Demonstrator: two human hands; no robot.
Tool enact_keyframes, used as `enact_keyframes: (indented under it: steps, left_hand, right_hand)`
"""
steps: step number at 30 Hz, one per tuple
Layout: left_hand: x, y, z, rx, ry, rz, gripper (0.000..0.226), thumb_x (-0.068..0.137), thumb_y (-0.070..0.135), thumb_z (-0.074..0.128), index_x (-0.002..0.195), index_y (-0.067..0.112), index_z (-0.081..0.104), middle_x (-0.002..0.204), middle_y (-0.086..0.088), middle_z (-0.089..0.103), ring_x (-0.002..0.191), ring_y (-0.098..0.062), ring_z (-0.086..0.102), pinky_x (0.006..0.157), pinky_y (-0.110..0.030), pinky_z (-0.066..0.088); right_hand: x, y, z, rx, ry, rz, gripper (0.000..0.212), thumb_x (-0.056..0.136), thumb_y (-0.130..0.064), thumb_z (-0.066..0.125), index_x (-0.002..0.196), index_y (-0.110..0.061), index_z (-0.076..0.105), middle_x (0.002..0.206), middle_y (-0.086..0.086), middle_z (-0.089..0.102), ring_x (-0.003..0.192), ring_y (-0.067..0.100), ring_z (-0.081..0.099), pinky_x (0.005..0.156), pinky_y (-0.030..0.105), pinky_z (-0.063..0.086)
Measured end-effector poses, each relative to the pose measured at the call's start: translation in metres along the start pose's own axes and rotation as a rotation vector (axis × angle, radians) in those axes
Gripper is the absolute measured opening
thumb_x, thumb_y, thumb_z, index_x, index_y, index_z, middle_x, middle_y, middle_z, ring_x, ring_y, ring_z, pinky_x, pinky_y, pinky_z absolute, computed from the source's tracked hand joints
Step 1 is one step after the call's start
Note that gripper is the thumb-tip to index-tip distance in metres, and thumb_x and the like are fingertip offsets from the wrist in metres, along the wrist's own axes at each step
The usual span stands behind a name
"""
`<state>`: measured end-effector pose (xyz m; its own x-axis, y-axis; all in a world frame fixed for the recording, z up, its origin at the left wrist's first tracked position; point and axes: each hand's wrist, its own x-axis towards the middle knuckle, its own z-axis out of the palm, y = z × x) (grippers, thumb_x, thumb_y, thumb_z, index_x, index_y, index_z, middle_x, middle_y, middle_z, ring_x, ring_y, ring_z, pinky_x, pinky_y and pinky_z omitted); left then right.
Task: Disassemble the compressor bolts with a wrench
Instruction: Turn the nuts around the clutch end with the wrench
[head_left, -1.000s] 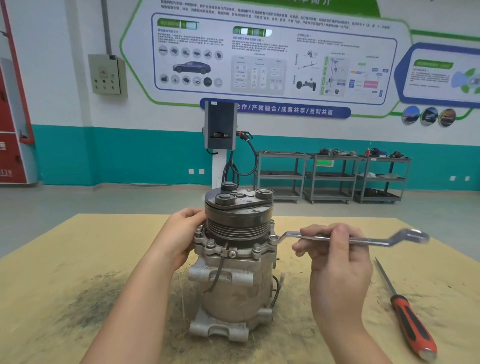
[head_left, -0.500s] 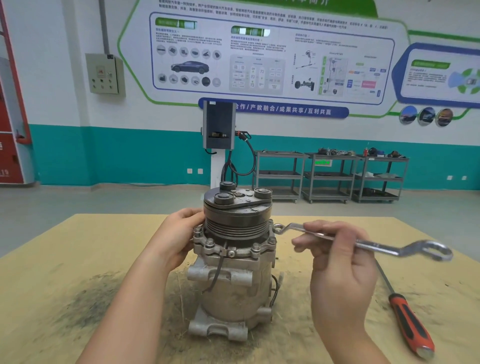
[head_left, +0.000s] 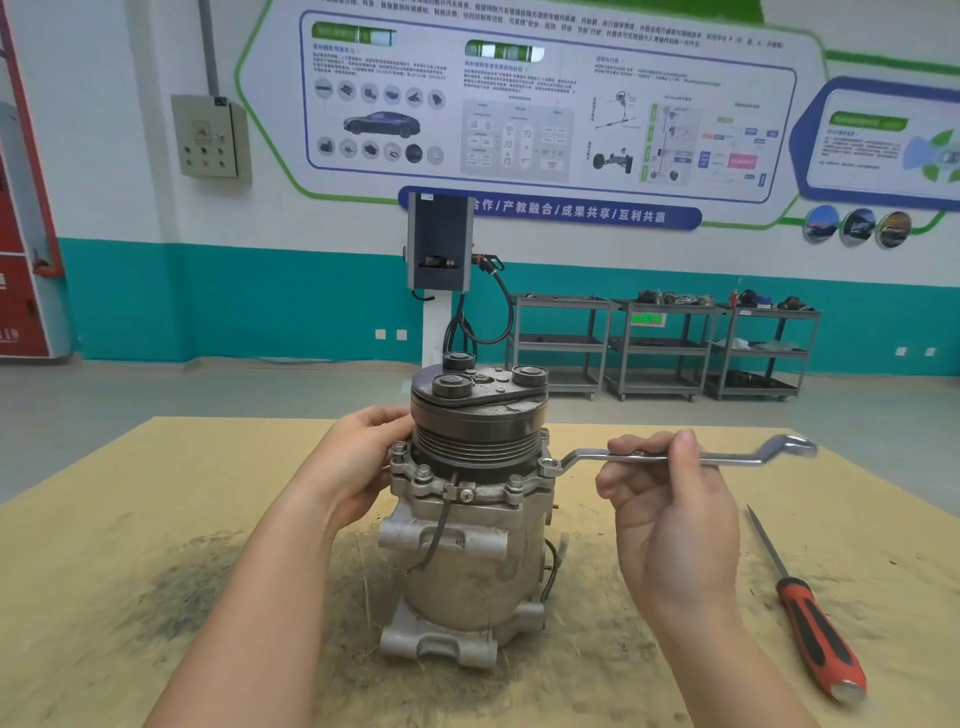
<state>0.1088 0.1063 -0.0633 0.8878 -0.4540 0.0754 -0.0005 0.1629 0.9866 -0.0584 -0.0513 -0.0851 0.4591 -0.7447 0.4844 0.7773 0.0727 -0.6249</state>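
We counted one compressor (head_left: 470, 525), one wrench (head_left: 680, 456) and one screwdriver (head_left: 808, 608) on one table (head_left: 130, 519). We saw two hands, a left hand (head_left: 358, 462) and a right hand (head_left: 670, 514). Three carts (head_left: 660, 345) stood by the far wall, near one charger (head_left: 440, 244).

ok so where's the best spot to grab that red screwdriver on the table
Grip the screwdriver by its red and black handle, coming from above. It lies flat on the table, handle nearest the person, thin shaft pointing away; the handle is the thick part.
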Motion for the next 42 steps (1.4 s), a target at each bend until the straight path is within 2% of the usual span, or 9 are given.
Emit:
enact_keyframes:
  steps: [4, 7, 10, 16, 21, 29, 36, 39, 42]
  left_hand:
    - [0.001, 0.000, -0.002, 0.017, -0.001, 0.003, 0.011, 0.096, 0.005, 0.056, 0.098, 0.003, 0.067, 0.094, -0.020, 0.070, 0.086, -0.032, 0.061, 0.078, -0.046, 0.040]
    - [0.001, -0.001, -0.002, 0.018, -0.014, -0.002, 0.017, 0.099, 0.008, 0.053, 0.102, 0.002, 0.069, 0.109, -0.026, 0.070, 0.094, -0.034, 0.060, 0.087, -0.049, 0.041]
    - [0.000, 0.000, -0.002, 0.006, -0.033, -0.011, 0.019, 0.098, 0.010, 0.055, 0.105, 0.001, 0.070, 0.110, -0.024, 0.070, 0.098, -0.034, 0.061, 0.096, -0.055, 0.043]
    - [0.002, -0.001, -0.002, -0.015, -0.003, -0.013, 0.009, 0.096, 0.007, 0.058, 0.098, 0.005, 0.066, 0.088, -0.014, 0.070, 0.087, -0.031, 0.060, 0.076, -0.045, 0.041]
    - [0.002, -0.003, 0.000, 0.036, 0.008, -0.001, 0.020, 0.100, 0.013, 0.053, 0.101, 0.004, 0.070, 0.099, -0.017, 0.075, 0.093, -0.032, 0.066, 0.089, -0.049, 0.049]
    - [-0.001, -0.004, 0.011, -0.065, 0.043, 0.038, 0.019, 0.098, 0.015, 0.054, 0.104, 0.005, 0.069, 0.088, -0.011, 0.077, 0.074, -0.022, 0.075, 0.059, -0.032, 0.057]
    - [-0.016, -0.004, 0.020, -0.092, 0.163, 0.032, 0.015, 0.098, 0.009, 0.052, 0.097, 0.007, 0.068, 0.077, -0.006, 0.076, 0.067, -0.018, 0.074, 0.053, -0.027, 0.056]
    - [-0.025, -0.009, 0.028, -0.062, 0.335, 0.113, 0.012, 0.098, 0.012, 0.056, 0.093, 0.012, 0.067, 0.090, -0.008, 0.073, 0.086, -0.023, 0.069, 0.078, -0.037, 0.054]
    - [-0.046, -0.016, 0.045, 0.045, 0.600, 0.218, 0.015, 0.099, 0.016, 0.054, 0.085, 0.021, 0.059, 0.085, 0.005, 0.064, 0.084, -0.019, 0.061, 0.073, -0.030, 0.045]
  right_hand:
    - [-0.020, 0.009, 0.004, -0.344, -0.205, -0.559, 0.022, 0.102, -0.036, 0.045, 0.088, -0.032, 0.062, 0.086, -0.003, 0.067, 0.066, 0.020, 0.064, 0.064, 0.027, 0.052]
    - [-0.026, 0.010, 0.005, -0.512, -0.360, -0.714, 0.021, 0.103, -0.034, 0.044, 0.092, -0.026, 0.060, 0.095, -0.009, 0.065, 0.080, 0.015, 0.066, 0.072, 0.030, 0.054]
    - [-0.027, 0.004, 0.010, -0.351, -0.261, -0.652, 0.023, 0.102, -0.035, 0.045, 0.094, -0.020, 0.060, 0.093, -0.007, 0.067, 0.072, 0.022, 0.066, 0.070, 0.033, 0.054]
    - [-0.023, -0.009, 0.016, 0.031, -0.090, -0.181, 0.031, 0.094, -0.033, 0.046, 0.076, -0.015, 0.063, 0.074, 0.010, 0.067, 0.053, 0.020, 0.061, 0.055, 0.025, 0.051]
    - [-0.019, -0.004, 0.017, 0.075, -0.108, -0.084, 0.033, 0.092, -0.026, 0.042, 0.070, -0.014, 0.065, 0.070, 0.011, 0.066, 0.050, 0.020, 0.058, 0.052, 0.025, 0.051]
    - [-0.018, -0.004, 0.015, 0.037, -0.142, 0.017, 0.026, 0.089, -0.026, 0.044, 0.080, -0.004, 0.056, 0.072, 0.013, 0.066, 0.052, 0.020, 0.059, 0.052, 0.027, 0.052]
    - [-0.026, 0.004, 0.013, -0.203, -0.125, -0.266, 0.027, 0.099, -0.029, 0.041, 0.080, -0.028, 0.060, 0.080, 0.007, 0.067, 0.059, 0.022, 0.063, 0.062, 0.028, 0.053]
    - [-0.029, 0.006, 0.012, -0.369, -0.132, -0.460, 0.023, 0.101, -0.032, 0.041, 0.088, -0.037, 0.059, 0.082, -0.005, 0.066, 0.064, 0.019, 0.064, 0.065, 0.031, 0.054]
    - [-0.031, 0.008, 0.009, -0.476, -0.238, -0.612, 0.020, 0.102, -0.037, 0.042, 0.094, -0.032, 0.060, 0.087, -0.015, 0.062, 0.082, 0.011, 0.065, 0.076, 0.024, 0.052]
